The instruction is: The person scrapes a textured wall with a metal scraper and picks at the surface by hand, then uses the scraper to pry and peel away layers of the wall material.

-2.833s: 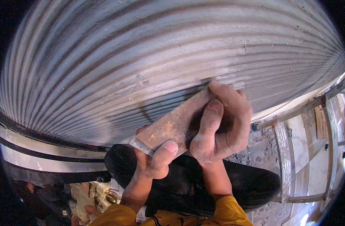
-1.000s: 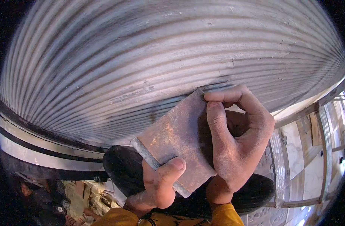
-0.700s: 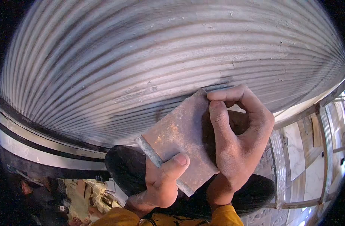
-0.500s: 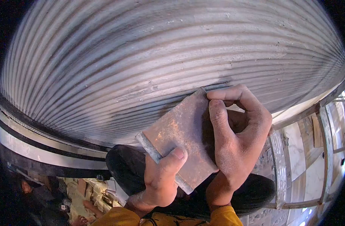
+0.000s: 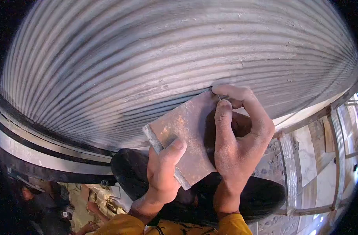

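Observation:
A flat, rectangular metal putty scraper [image 5: 188, 135], dusty and stained with rust, lies tilted in front of me. A thicker grey strip runs along its near left edge. My left hand [image 5: 163, 170] is closed around that edge, its thumb pressed on the flat face. My right hand [image 5: 243, 135] is curled at the far right corner, thumb and index finger bent to the scraper's edge there. A thin line shows between those two fingertips; I cannot make out what it is. Close behind the scraper stands a grey-white ribbed surface [image 5: 155, 66].
My dark-trousered knees [image 5: 128, 166] are bent under my hands. At the lower left another person [image 5: 50, 203] is partly visible near crumpled yellowish sheeting [image 5: 77, 196]. A metal frame [image 5: 290, 176] stands on the right over pale floor tiles [image 5: 306, 156].
Both hands and the scraper have shifted slightly up and left. My right index finger and thumb have parted a little at the corner. The other person's arm has moved.

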